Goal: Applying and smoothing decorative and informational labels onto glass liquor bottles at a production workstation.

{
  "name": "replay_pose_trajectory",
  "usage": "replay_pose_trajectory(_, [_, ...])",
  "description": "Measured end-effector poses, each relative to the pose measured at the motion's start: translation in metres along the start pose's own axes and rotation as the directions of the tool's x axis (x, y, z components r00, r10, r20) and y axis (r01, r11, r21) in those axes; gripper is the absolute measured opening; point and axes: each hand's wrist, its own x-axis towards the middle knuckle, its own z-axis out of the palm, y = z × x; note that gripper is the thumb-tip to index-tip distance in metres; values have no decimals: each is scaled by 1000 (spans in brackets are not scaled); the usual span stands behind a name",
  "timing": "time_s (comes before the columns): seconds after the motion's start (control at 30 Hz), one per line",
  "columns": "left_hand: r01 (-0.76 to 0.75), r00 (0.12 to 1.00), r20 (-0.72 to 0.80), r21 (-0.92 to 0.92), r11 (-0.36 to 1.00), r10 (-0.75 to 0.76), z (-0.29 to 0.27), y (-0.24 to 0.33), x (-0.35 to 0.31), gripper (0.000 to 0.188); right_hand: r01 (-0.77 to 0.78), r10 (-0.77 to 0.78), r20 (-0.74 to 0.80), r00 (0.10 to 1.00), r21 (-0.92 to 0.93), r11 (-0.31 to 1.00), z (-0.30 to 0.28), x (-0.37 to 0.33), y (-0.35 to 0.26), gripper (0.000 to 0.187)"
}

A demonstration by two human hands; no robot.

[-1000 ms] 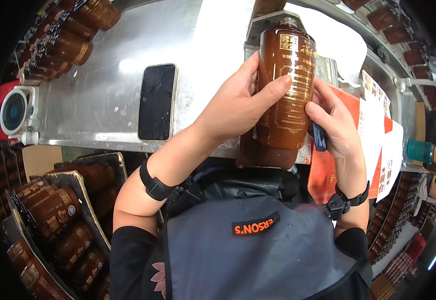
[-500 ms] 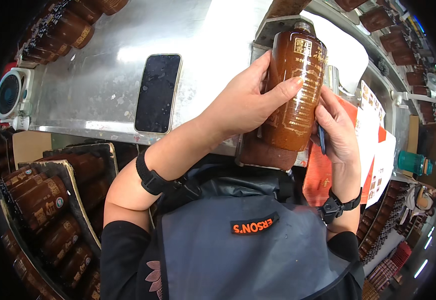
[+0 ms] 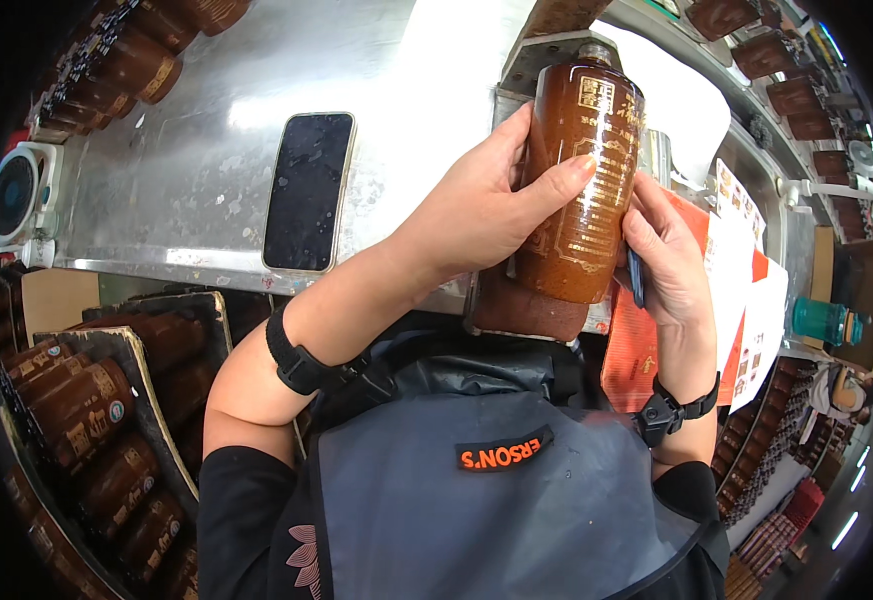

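My left hand [image 3: 487, 205] wraps around the left side of a tall brown glazed bottle [image 3: 585, 180] with gold markings, held upright over the metal table's [image 3: 197, 170] near edge. My right hand [image 3: 669, 258] presses against the bottle's right side and pinches a small dark tool [image 3: 636, 278] against it. The bottle's base sits above a brown pad [image 3: 522, 310] on a metal fixture [image 3: 547, 55]. Both wrists wear black bands.
A black phone [image 3: 307, 190] lies flat on the table to the left. Crates of similar brown bottles [image 3: 87, 410] stand at lower left and top left [image 3: 147, 55]. Red and white printed sheets [image 3: 737, 290] lie at right, near a teal bottle [image 3: 825, 322]. A round white device [image 3: 15, 195] sits at far left.
The bottle and both hands have shifted slightly up and to the right in view; my grip on it stays the same.
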Motion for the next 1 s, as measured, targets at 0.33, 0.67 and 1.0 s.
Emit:
replay_pose_trajectory(0.33, [14, 999, -35, -59, 998, -16, 4, 4, 0, 50, 37, -36, -20, 999, 23, 999, 4, 3, 3, 69])
replay_pose_trajectory(0.67, [-4, 999, -40, 7, 1000, 4, 5, 1, -1, 49, 39, -39, -31, 999, 26, 999, 5, 3, 3, 66])
replay_pose_trajectory(1.0, [8, 998, -55, 5, 1000, -8, 6, 2, 1, 48, 33, -33, -32, 999, 15, 999, 3, 5, 2, 66])
